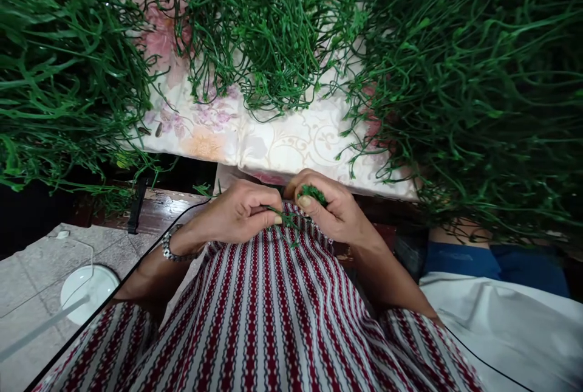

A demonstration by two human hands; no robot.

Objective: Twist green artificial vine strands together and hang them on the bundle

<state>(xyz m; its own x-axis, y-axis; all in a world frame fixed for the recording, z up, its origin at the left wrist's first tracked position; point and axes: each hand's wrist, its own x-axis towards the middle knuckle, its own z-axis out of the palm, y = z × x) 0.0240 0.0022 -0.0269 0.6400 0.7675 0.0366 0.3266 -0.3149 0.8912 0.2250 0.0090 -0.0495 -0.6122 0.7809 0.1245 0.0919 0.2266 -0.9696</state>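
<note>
Close together in front of my body, both hands hold thin green plant stems. My left hand (pixel 241 213), with a metal watch on the wrist, pinches a few green stems (pixel 288 220) between thumb and forefinger; their curly ends hang over my striped clothing. A tight green bunch (pixel 313 194) sits in my right hand (pixel 328 206), fingers wrapped round it and its tips showing above the thumb. Just beyond my hands is the table edge. A loose heap of the same greens (pixel 273 45) lies on the flowered tablecloth (pixel 296 143).
Larger heaps of greens lie at the left (pixel 68 64) and right (pixel 478 88), some hanging over the table edge. A white round stand base (pixel 88 292) with a pole is on the tiled floor at lower left. Another person's white garment (pixel 505 325) is close at right.
</note>
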